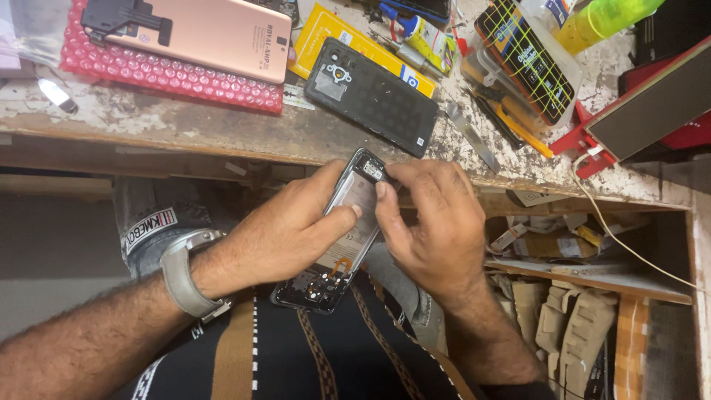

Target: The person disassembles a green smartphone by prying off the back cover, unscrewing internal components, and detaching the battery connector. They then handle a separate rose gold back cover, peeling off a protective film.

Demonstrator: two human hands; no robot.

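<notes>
We found both hands pinching the opened phone (pixel 339 237) over the lap; left hand (pixel 285 230) and right hand (pixel 433 222) hid its middle. Its long axis ran one to seven o'clock.

Counted: two hands, left hand (pixel 285 230) and right hand (pixel 433 222); one opened phone (pixel 337 244) between them. On the workbench (pixel 185 122): one black back cover (pixel 374 96), one pink phone (pixel 215 33), one red bubble-wrap sheet (pixel 170 78), one glue tube (pixel 422 33). One wristwatch (pixel 181 274).
</notes>
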